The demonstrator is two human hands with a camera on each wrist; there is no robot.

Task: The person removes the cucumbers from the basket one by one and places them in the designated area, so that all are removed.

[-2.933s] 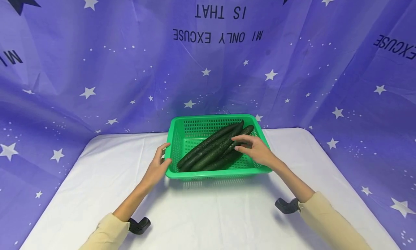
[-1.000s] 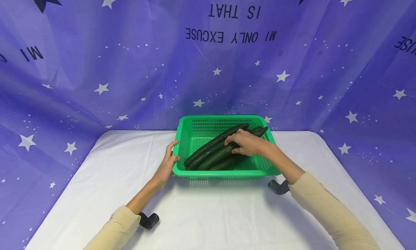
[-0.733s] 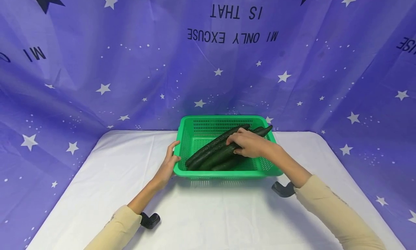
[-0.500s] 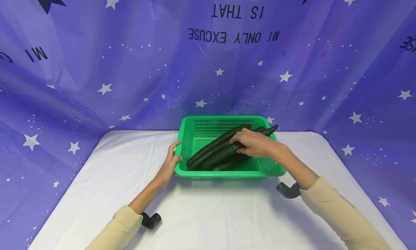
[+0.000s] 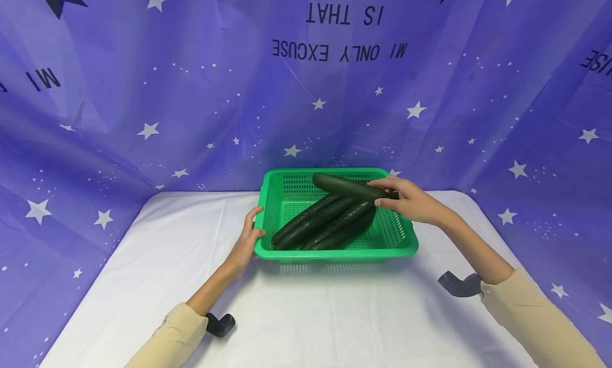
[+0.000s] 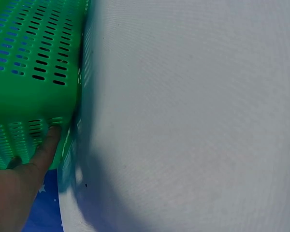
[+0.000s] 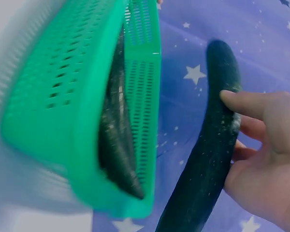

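Note:
My right hand [image 5: 415,202] pinches a dark green cucumber [image 5: 341,187] near its right end, thumb on one side and fingers on the other. Raised over the basket, this cucumber slants across the ones below; the right wrist view shows the gripped cucumber [image 7: 203,150] beyond the basket's rim. Several other cucumbers [image 5: 311,224] lie diagonally in the green plastic basket [image 5: 334,254]. At the basket's left end my left hand [image 5: 245,243] holds the rim, with thumb and forefinger tips on it. From the left wrist, a finger [image 6: 49,145] touches the slotted outer wall.
The basket stands on a white-covered table [image 5: 325,309], near its back edge. Behind and at both sides hangs a purple cloth [image 5: 215,92] with stars and lettering. A black wrist mount [image 5: 221,324] sits on the left forearm, another dark mount [image 5: 459,284] on the right.
My right hand has lifted a cucumber out of the pile, moved right and swung its far end up toward the back. The left hand stays at the basket's left end.

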